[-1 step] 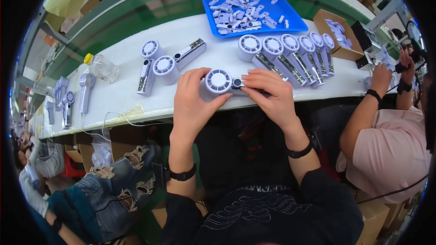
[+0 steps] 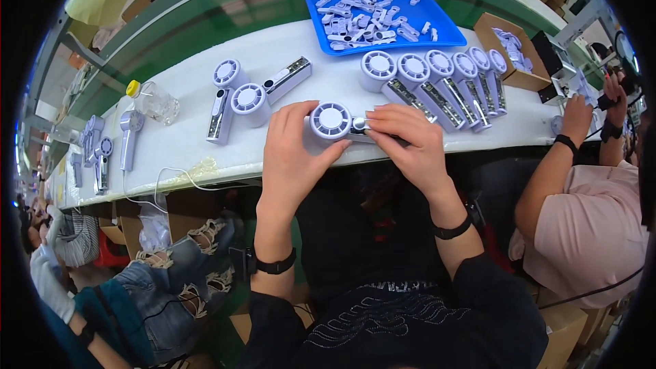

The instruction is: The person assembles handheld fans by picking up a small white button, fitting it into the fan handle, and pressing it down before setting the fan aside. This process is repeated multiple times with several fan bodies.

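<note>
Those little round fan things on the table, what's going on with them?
A person sits at a long white table and holds one small handheld fan with both hands. The left hand cups its round head; the right hand covers the handle. A row of five similar fans lies just beyond, and two more fans lie to the left. A blue tray of small pale parts sits farther back. Another person in a pink shirt works at the right.

A pale lilac fan (image 2: 331, 121) with a white grille lies on the white worktop (image 2: 191, 143). The tray (image 2: 437, 24) at upper centre is bright blue; the bottle's cap (image 2: 132, 87) at left is yellow; both wristbands (image 2: 277, 264) are black.
</note>
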Demonstrator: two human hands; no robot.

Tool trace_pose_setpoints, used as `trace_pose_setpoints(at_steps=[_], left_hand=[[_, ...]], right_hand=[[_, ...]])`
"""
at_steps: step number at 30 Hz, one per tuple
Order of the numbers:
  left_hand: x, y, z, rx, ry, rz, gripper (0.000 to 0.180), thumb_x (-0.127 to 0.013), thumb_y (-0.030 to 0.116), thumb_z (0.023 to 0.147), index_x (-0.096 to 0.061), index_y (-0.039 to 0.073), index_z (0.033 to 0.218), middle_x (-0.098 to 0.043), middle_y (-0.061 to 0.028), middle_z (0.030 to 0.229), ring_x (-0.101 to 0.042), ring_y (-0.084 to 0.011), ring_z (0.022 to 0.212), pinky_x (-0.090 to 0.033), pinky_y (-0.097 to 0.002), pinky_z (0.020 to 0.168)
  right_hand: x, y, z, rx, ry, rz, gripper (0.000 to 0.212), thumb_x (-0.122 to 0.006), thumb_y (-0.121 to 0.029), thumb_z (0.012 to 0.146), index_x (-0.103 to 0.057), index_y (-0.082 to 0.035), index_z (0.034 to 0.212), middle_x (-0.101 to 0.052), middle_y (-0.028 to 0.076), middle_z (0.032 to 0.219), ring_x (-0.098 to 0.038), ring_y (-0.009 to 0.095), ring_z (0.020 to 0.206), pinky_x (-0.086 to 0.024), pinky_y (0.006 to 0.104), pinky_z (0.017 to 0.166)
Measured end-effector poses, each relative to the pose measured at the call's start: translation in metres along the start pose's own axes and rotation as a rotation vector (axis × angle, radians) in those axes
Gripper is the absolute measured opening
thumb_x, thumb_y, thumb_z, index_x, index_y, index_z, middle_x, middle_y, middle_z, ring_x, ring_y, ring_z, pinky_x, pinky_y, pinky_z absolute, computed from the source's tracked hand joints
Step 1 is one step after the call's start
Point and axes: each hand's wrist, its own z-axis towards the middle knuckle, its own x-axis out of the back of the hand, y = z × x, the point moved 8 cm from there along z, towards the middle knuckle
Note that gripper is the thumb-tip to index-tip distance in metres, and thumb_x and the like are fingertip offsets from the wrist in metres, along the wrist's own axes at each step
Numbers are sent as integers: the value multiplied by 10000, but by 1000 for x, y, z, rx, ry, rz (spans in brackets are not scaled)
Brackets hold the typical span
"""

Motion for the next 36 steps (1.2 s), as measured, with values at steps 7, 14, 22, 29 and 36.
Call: trace_pose_setpoints(at_steps=[7, 14, 22, 29, 36], left_hand=[[-14, 31, 27, -419, -162, 12, 501, -915, 108, 822, -741, 14, 1283, -759, -121, 1286, -712, -332, 1204, -573, -436, 1008], [-33, 23, 35, -478, -337, -112, 290, -862, 49, 867, -811, -1, 1148, -788, -136, 1164, -736, -352, 1126, -596, -421, 928], [-36, 20, 39, -389, -299, -212, 236, -870, 24, 841, -831, 18, 1074, -802, -94, 1075, -737, -307, 1056, -609, -399, 877], [-34, 15, 38, -483, -334, -219, 240, -847, -51, 815, -824, -17, 1051, -798, -116, 1066, -734, -319, 1041, -585, -399, 885], [-38, 19, 36, -466, -313, -173, 239, -888, -5, 795, -838, 12, 1028, -795, -86, 1062, -731, -304, 1035, -596, -400, 880]], right_hand=[[-3, 6, -4, 45, -30, -26, 243, -768, 52, 951, -814, 23, 1188, -830, 147, 1174, -783, 301, 1120, -597, 390, 988], [-4, 8, -12, 0, 17, 2, 238, -759, 38, 974, -824, -1, 1199, -807, 132, 1096, -783, 273, 1059, -600, 349, 941], [3, 17, -8, 20, 43, 85, 233, -819, 21, 935, -836, -7, 1166, -783, 116, 1055, -777, 256, 1033, -619, 350, 889], [0, 8, -4, 68, 13, 2, 222, -827, 29, 922, -839, -3, 1141, -788, 124, 1051, -783, 273, 1017, -633, 366, 874], [2, 15, -13, 79, 136, 39, 216, -828, 51, 908, -830, 15, 1121, -776, 126, 1054, -780, 276, 1024, -631, 371, 862]])
